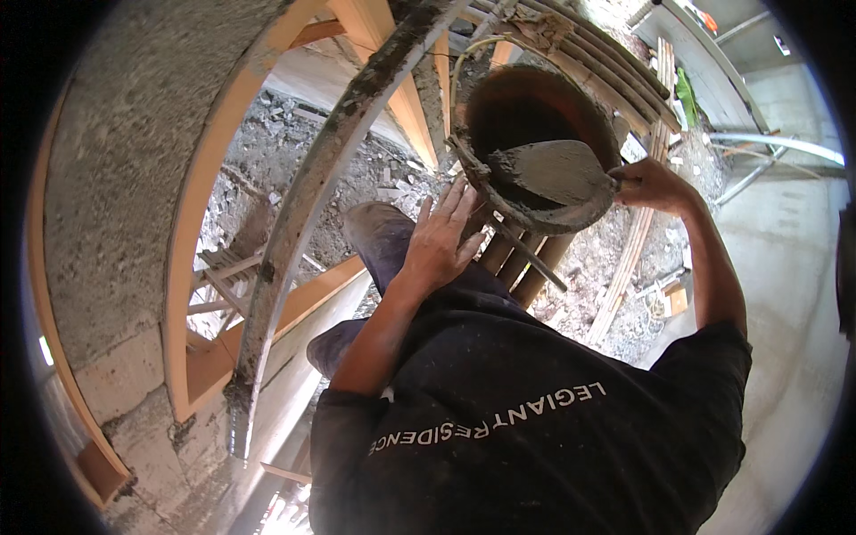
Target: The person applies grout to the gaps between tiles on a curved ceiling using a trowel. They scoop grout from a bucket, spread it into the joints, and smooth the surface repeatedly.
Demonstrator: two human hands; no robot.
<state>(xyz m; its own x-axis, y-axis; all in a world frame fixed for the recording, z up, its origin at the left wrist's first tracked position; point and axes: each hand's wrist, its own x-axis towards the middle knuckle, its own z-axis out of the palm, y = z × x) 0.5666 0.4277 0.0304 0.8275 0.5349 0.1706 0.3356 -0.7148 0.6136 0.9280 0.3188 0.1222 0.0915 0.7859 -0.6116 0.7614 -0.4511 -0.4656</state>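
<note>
Here rubble (374, 178) lies below wooden scaffold poles (522, 259) beside a rendered wall (116, 178).

I am on a building site, up on wooden scaffolding beside a rough, freshly plastered wall (107, 178). Bare timber beams (201, 205) and planks (637, 232) run around me, and rubble (267, 143) and broken stone cover the ground below. A mortar-crusted bucket (526, 116) and a trowel (557, 169) loaded with wet mortar sit before me.

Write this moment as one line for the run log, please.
left hand: flat on knee, beside bucket | right hand: holds trowel loaded with mortar over bucket
</note>
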